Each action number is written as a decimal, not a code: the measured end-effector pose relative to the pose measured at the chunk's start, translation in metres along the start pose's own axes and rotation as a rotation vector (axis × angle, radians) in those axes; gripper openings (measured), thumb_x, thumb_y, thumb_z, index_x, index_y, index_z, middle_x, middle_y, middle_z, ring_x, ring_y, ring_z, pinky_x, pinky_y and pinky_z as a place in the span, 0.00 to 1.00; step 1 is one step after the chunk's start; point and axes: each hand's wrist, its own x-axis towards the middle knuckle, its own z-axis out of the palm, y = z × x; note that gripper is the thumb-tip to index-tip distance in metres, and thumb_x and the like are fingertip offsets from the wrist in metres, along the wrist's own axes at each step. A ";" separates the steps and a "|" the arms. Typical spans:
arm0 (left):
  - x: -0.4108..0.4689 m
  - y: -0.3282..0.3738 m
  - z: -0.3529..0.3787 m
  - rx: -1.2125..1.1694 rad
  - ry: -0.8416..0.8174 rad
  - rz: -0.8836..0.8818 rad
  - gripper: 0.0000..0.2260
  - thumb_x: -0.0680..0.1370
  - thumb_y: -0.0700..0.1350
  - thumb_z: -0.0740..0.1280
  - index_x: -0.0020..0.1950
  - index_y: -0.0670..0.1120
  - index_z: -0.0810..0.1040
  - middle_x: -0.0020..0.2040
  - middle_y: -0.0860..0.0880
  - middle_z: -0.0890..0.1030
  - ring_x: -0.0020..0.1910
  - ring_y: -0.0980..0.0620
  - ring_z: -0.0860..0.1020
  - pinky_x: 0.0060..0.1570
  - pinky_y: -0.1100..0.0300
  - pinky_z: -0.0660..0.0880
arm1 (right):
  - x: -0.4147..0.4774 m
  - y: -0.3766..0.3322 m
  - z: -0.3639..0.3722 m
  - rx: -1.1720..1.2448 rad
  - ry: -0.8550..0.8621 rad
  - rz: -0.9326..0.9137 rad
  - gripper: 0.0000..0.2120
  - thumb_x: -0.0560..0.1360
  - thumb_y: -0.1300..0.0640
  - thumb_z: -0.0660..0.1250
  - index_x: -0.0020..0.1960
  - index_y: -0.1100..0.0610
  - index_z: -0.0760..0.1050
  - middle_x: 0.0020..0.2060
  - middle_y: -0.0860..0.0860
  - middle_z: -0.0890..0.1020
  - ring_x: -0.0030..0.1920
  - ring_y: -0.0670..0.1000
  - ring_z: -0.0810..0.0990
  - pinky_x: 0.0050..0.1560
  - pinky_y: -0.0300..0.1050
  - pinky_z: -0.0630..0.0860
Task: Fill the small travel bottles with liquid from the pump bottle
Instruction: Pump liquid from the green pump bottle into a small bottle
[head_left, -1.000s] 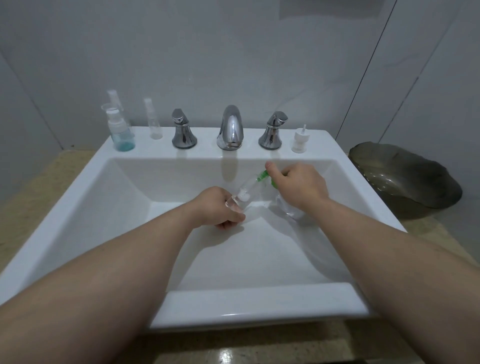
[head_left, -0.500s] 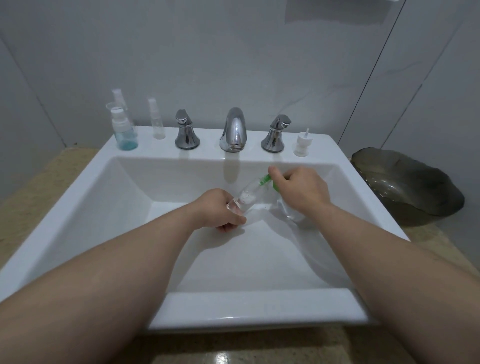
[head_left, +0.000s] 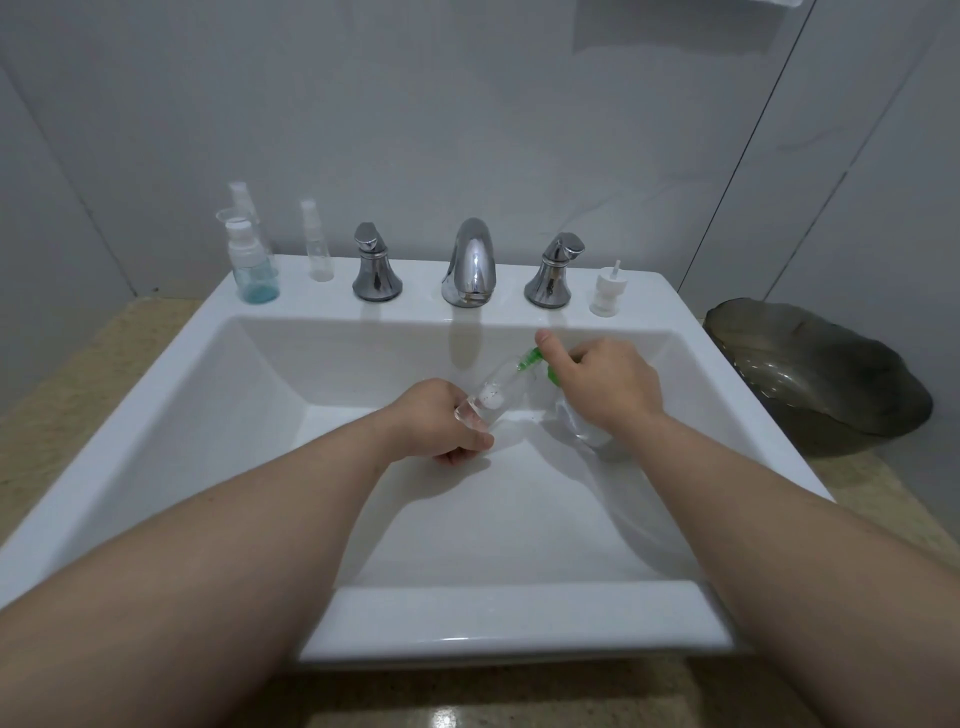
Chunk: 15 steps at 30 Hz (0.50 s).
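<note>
I see the left hand (head_left: 441, 421) gripping a small clear plastic travel bottle (head_left: 491, 397), tilted over the white ceramic sink (head_left: 519, 618). The right hand (head_left: 608, 384) holds a clear pump bottle with a green pump head (head_left: 574, 423), nozzle at the small bottle's upper end, thumb raised. Back ledge: chrome faucet (head_left: 467, 265), clear spray bottle with blue liquid (head_left: 252, 270), loose white pump cap (head_left: 607, 291).

Reached forward with bare left forearm (head_left: 234, 545) and right forearm (head_left: 779, 525), converging toward centre. Curled left hand (head_left: 441, 423) round small travel bottle (head_left: 485, 402), knuckles up, fingertips tucked beneath. Gripped pump bottle (head_left: 574, 423) in right hand (head_left: 610, 384), thumb (head_left: 545, 345) stretched out straight.
</note>
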 end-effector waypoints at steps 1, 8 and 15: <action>0.000 0.000 0.000 0.000 0.000 0.000 0.09 0.74 0.40 0.77 0.48 0.36 0.83 0.33 0.45 0.83 0.28 0.52 0.79 0.31 0.61 0.78 | 0.000 0.000 0.000 -0.001 0.002 0.001 0.39 0.79 0.26 0.50 0.33 0.58 0.78 0.30 0.50 0.80 0.35 0.48 0.76 0.34 0.46 0.65; 0.000 0.001 0.000 0.007 -0.003 -0.002 0.09 0.75 0.41 0.77 0.49 0.35 0.83 0.36 0.43 0.84 0.30 0.50 0.80 0.32 0.61 0.79 | 0.001 0.000 0.000 0.012 -0.002 0.012 0.38 0.79 0.26 0.51 0.32 0.56 0.78 0.31 0.50 0.81 0.36 0.50 0.76 0.37 0.48 0.68; 0.002 -0.001 0.000 0.006 -0.009 0.003 0.10 0.74 0.41 0.77 0.48 0.35 0.83 0.37 0.42 0.85 0.32 0.49 0.81 0.39 0.54 0.82 | 0.001 0.001 0.001 0.012 0.005 0.008 0.38 0.79 0.26 0.51 0.33 0.56 0.79 0.32 0.50 0.81 0.36 0.50 0.77 0.37 0.47 0.67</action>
